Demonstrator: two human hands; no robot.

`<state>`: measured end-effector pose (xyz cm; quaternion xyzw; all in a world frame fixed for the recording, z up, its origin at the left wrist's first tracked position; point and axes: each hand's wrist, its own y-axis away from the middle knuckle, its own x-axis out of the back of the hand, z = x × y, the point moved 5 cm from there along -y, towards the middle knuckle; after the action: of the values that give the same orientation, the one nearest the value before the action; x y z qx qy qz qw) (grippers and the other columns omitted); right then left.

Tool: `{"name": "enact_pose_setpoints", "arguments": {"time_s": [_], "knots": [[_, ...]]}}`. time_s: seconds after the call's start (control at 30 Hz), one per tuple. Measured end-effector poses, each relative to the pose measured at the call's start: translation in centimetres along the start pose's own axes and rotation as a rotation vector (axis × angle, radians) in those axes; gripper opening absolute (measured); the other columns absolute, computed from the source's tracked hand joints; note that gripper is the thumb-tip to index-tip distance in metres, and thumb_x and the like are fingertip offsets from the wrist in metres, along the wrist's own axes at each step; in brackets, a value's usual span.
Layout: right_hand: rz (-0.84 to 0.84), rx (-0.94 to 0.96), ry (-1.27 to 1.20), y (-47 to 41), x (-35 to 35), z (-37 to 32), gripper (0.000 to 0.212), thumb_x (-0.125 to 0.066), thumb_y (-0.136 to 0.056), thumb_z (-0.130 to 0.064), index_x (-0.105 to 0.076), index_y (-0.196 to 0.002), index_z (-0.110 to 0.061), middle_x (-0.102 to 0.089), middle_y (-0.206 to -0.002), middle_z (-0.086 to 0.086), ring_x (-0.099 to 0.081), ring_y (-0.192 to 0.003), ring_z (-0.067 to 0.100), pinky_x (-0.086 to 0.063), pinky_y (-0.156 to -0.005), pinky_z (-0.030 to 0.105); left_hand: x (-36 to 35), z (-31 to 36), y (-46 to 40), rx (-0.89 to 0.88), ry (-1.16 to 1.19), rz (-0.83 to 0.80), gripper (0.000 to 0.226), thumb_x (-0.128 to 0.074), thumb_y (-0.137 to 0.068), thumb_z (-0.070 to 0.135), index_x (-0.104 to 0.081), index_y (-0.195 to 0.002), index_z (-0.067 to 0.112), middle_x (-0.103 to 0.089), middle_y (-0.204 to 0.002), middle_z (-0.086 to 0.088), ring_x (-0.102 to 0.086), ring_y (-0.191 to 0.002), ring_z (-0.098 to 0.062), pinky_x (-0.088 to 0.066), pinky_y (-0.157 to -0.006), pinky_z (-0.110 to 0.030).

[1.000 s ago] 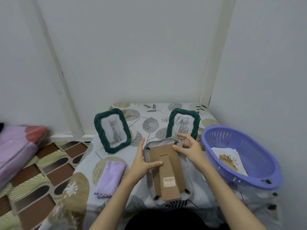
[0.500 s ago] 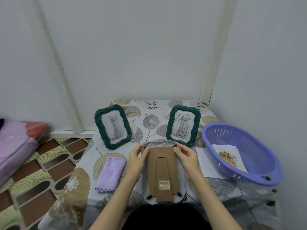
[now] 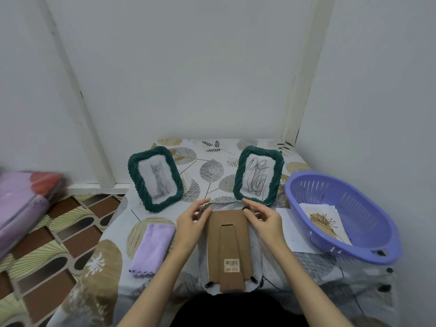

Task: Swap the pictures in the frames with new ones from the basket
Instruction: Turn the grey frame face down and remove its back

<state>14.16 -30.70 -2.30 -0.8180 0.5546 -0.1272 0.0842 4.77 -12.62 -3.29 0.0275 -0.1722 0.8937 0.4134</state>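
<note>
A third frame (image 3: 227, 237) lies face down on the table in front of me, its brown backing board and stand leg facing up. My left hand (image 3: 191, 223) pinches its top left corner at a black clip. My right hand (image 3: 266, 220) pinches the top right corner at the other clip. Behind it stand two green frames: one with a cat picture (image 3: 155, 178) on the left, one with a scribble drawing (image 3: 258, 175) on the right. The purple basket (image 3: 368, 253) at the right holds loose pictures (image 3: 323, 220).
A folded lilac cloth (image 3: 152, 246) lies left of the face-down frame. A white sheet (image 3: 295, 232) lies between that frame and the basket. Walls close off the table (image 3: 212, 171) at the back and right. A purple bundle (image 3: 21, 204) sits off to the left above the floor.
The face-down frame was turned straight and drawn toward me. Both hands moved from its middle and top edge up to its two top corners.
</note>
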Motion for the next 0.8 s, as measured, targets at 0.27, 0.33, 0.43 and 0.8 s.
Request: {"name": "enact_pose_setpoints", "arguments": {"time_s": [0.27,0.33,0.43,0.8], "knots": [[-0.076,-0.045,0.108,-3.1,-0.3,1.8,0.023,-0.069,-0.08,-0.01,-0.07,-0.09,-0.032,-0.059,-0.075,0.002,-0.046,-0.06,0.018,-0.042,-0.058,0.024,-0.1,-1.7,-2.4,-0.009,-0.169,0.01,0.013,-0.066,-0.083,0.015,-0.07,-0.095,0.018,-0.066,-0.083,0.011,-0.057,-0.069,-0.001,-0.041,-0.065,-0.004],[-0.088,-0.047,0.136,-3.2,-0.6,2.0,0.022,-0.068,-0.08,-0.01,-0.069,-0.088,-0.03,-0.057,-0.074,0.0,-0.044,-0.059,0.015,-0.041,-0.058,0.02,-0.2,-1.9,-2.4,-0.008,-0.22,-0.001,0.007,-0.065,-0.084,0.017,-0.068,-0.09,0.022,-0.066,-0.079,0.01,-0.057,-0.071,-0.005,-0.041,-0.065,-0.006],[-0.128,-0.067,0.249,-3.4,-1.1,2.7,0.02,-0.066,-0.081,-0.013,-0.067,-0.089,-0.032,-0.057,-0.073,-0.005,-0.041,-0.054,0.011,-0.039,-0.057,0.018,-0.4,-3.4,-3.0,0.043,-0.376,-0.078,0.012,-0.062,-0.083,0.03,-0.067,-0.087,0.02,-0.068,-0.083,0.006,-0.06,-0.078,-0.013,-0.047,-0.075,-0.022],[-0.441,0.036,0.983,3.3,-0.9,3.7,0.073,-0.024,-0.065,-0.075,-0.052,-0.122,-0.038,-0.045,-0.125,-0.01,-0.036,-0.118,0.013,-0.026,-0.085,0.031,0.4,-5.3,-1.9,0.007,-0.74,-0.311,0.076,-0.03,-0.059,0.067,-0.062,-0.112,0.023,-0.055,-0.116,-0.001,-0.045,-0.111,-0.024,-0.033,-0.093,-0.03]]}}
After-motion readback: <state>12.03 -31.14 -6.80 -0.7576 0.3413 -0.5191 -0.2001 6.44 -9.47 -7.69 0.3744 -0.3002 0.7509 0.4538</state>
